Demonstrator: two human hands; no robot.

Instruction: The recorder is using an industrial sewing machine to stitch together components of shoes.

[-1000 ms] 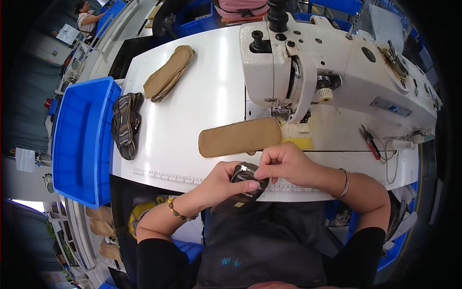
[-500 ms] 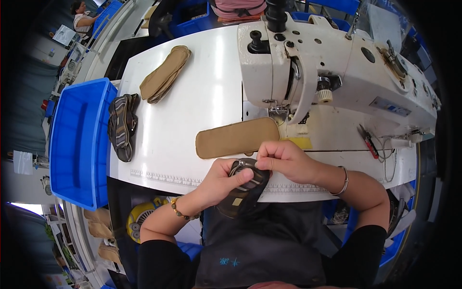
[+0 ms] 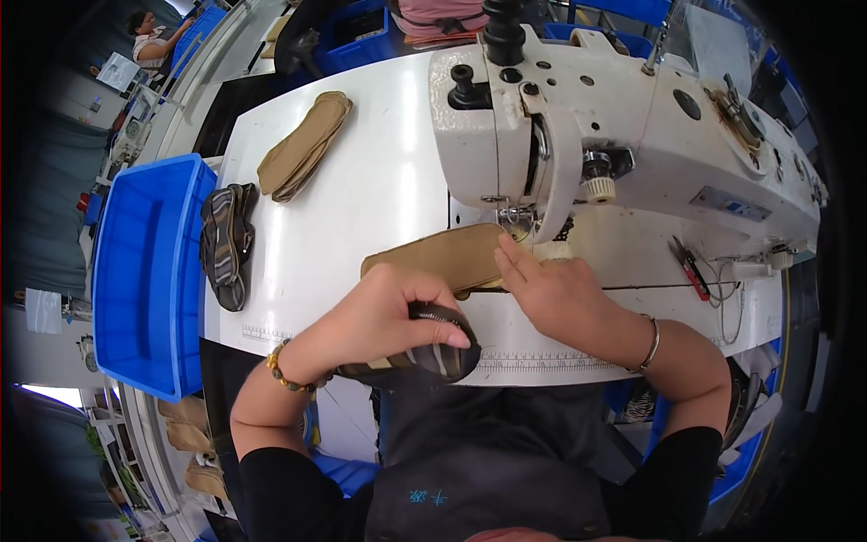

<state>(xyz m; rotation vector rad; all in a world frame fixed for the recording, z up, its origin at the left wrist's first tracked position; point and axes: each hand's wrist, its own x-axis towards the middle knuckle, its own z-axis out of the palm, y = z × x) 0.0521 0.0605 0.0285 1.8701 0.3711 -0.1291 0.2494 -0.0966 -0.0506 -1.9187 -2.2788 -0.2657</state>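
My left hand [image 3: 393, 312] is closed on a dark striped zippered pouch [image 3: 442, 359], thumb laid over it next to the zipper, at the table's front edge. My right hand [image 3: 555, 289] has its fingers stretched out, with the tips at the right end of a long tan fabric panel [image 3: 424, 259]. That panel lies flat, its right end close to the needle area of a white sewing machine [image 3: 506, 135]. Part of the panel's near side is hidden behind my left hand.
A stack of tan panels [image 3: 302, 149] lies farther back on the white table [image 3: 388, 117]. Another striped zippered pouch [image 3: 228, 244] rests at the left edge beside a blue bin [image 3: 149, 280]. Red-handled thread snips [image 3: 691, 271] lie at right. Another person [image 3: 152, 41] sits far left.
My right hand has left the pouch's zipper and moved up to the tan panel, its fingers straightening. My left hand has tilted the pouch and shifted it slightly left.
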